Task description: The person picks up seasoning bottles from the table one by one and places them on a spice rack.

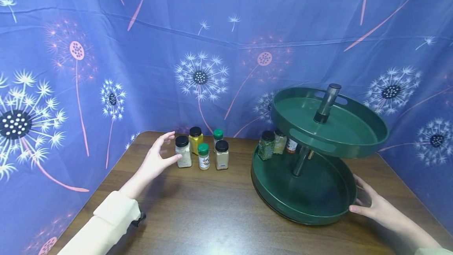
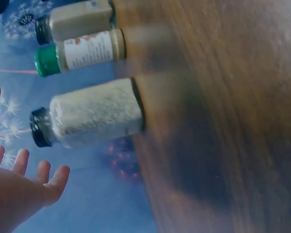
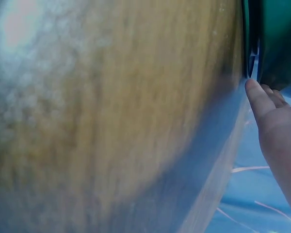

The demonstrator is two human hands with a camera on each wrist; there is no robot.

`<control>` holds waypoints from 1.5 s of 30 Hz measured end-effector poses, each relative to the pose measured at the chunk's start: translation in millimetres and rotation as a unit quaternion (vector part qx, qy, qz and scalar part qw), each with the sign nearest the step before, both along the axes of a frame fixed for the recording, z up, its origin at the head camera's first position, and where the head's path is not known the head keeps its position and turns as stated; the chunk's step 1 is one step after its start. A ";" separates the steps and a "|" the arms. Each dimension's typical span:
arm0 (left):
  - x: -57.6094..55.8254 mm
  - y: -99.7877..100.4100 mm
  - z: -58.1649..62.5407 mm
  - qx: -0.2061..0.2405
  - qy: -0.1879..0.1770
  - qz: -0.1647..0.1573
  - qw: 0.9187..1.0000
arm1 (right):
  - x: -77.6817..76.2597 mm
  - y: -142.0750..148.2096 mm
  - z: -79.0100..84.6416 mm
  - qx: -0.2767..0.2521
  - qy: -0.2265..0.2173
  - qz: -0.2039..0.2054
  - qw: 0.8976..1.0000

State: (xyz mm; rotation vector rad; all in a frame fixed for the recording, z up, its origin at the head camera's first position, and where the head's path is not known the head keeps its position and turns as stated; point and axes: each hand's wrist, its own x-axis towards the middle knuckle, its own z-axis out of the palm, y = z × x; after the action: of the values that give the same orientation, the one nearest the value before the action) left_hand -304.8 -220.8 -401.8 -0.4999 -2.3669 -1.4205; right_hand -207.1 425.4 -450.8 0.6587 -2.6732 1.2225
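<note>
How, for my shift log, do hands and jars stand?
Left hand spread beside leftmost jar, not gripping. Right hand touching lower green tray. Path to jar looks clear.

Head cam sits up high, looking forward and down, far enough back to catch a big chunk of the counter point(image 1: 212, 207) plus the blue cloth point(image 1: 148, 70) behind it. Left wrist cam's way closer and tipped sideways, facing three jars point(image 2: 89, 50) the head view also gets. Right wrist one's mostly counter close up, sharing the green stand point(image 3: 283, 39) and right fingers point(image 3: 260, 101) with the head cam.
</note>
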 end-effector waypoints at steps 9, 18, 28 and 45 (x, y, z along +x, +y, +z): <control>-19.8 -8.8 -12.0 0.025 -0.044 -0.010 0.999 | -0.5 0.7 0.3 -0.006 -0.005 0.007 1.000; -35.7 -9.1 -23.8 0.038 -0.085 -0.028 0.995 | -0.5 1.3 0.1 0.002 -0.010 -0.004 1.000; -44.3 -4.3 -27.7 0.036 -0.118 -0.043 0.992 | -0.1 0.4 0.3 0.000 -0.005 -0.001 1.000; -39.1 3.7 -22.4 0.044 -0.145 -0.062 0.987 | 1.1 0.4 0.0 -0.013 -0.009 0.010 1.000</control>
State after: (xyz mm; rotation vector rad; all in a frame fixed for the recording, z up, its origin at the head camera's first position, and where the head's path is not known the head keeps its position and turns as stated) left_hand -343.9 -217.1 -424.2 -0.4515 -2.5161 -1.7515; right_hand -206.0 425.7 -450.8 0.6754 -2.6676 1.2724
